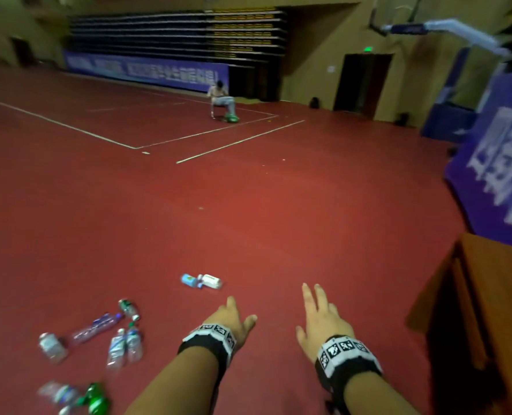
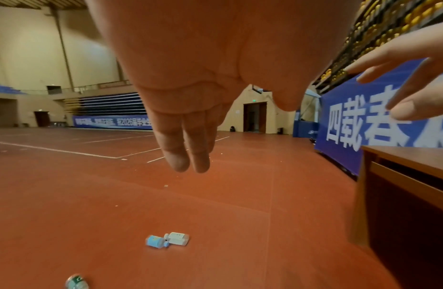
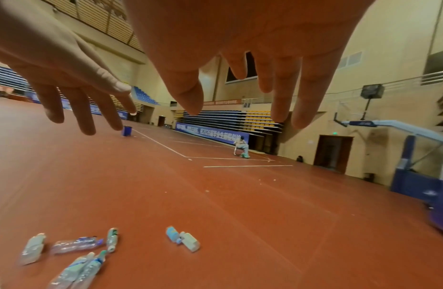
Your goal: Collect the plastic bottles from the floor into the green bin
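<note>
Several plastic bottles lie on the red floor at lower left: a clear bottle with a purple label (image 1: pixel 94 327), a pair of clear bottles (image 1: pixel 125 347), a green bottle (image 1: pixel 96 398) and a small can-like one (image 1: pixel 128 308). A blue bottle (image 1: pixel 189 280) and a white bottle (image 1: pixel 211 281) lie together just ahead of my hands. My left hand (image 1: pixel 230 320) hovers with fingers straight, holding nothing, just short of that pair. My right hand (image 1: pixel 320 316) is spread flat and empty to its right. No green bin is in view.
A wooden desk (image 1: pixel 488 310) stands at the right, with a blue banner (image 1: pixel 494 175) behind it. A person sits on a chair (image 1: pixel 220 98) far across the court. A blue bin (image 3: pixel 127 131) stands in the distance. White court lines cross the floor.
</note>
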Tool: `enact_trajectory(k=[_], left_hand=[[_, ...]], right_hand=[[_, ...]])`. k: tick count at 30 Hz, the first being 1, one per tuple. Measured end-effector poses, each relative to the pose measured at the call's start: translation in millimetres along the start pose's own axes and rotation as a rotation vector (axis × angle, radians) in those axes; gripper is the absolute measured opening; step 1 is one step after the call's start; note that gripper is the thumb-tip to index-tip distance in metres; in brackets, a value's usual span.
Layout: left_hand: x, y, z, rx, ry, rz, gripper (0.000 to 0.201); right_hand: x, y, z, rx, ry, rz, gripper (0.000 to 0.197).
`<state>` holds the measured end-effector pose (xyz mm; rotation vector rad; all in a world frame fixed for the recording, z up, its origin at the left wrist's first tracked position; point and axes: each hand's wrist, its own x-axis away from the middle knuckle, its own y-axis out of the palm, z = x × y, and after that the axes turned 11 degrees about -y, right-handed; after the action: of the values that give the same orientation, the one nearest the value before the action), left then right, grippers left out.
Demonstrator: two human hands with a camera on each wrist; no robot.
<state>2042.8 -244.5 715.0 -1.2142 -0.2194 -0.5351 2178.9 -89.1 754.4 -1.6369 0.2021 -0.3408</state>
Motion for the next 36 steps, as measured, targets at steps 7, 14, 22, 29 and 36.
enact_trajectory(k=[7, 14, 22, 29, 36], left_hand=[[-106.1, -64.5, -2.6, 0.047, -0.092, 0.101, 0.081], [-224.5, -157.6, 4.9, 0.025, -0.260, 0.233, 0.085], [-347.9, -220.0, -1.4, -0.123, -0.277, 0.301, 0.086], [-486.5, -275.8, -21.0, -0.154, -0.233, 0.251, 0.088], [-626.3, -326.8, -32.2, -0.209, -0.159, 0.146, 0.091]], right_hand=[[-165.4, 4.4, -21.3, -0.004, -0.160, -0.023, 0.089], [-338.4, -6.3, -30.0, -0.064, -0.318, -0.016, 0.094], [-487.4, -3.4, -79.1, -0.029, -0.493, -0.077, 0.093], [-627.1, -11.9, -130.8, 0.010, -0.501, -0.068, 0.091], [-741.8, -2.8, -150.2, -0.042, -0.329, -0.093, 0.092]])
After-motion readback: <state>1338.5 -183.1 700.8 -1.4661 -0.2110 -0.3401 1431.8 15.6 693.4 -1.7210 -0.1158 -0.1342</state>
